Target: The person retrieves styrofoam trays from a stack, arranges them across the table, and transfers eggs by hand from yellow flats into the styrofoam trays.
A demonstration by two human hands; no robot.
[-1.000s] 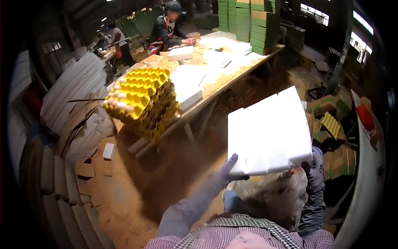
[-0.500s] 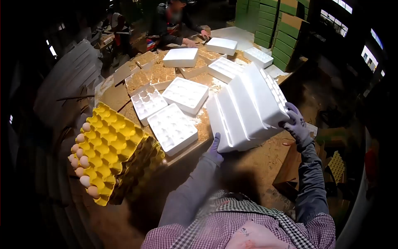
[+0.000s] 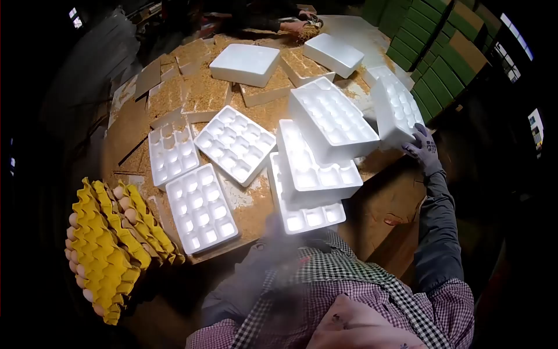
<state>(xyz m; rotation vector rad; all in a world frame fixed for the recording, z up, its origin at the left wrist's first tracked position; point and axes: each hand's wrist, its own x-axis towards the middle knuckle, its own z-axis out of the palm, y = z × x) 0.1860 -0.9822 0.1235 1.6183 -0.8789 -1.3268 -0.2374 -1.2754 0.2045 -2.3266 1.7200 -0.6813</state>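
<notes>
My gloved right hand (image 3: pixel 425 150) grips the lower corner of a tilted foam egg tray (image 3: pixel 400 107) at the right of the frame, fingers wrapped over its edge, probably to steady it. My left hand (image 3: pixel 275 228) is a blur near lower centre; I can't tell whether it is open or closed. Just beside it, a staggered stack of foam trays (image 3: pixel 334 116) leans at centre, pockets up, perhaps to keep the cells reachable. Yellow egg flats (image 3: pixel 104 250) holding eggs tilt at lower left.
</notes>
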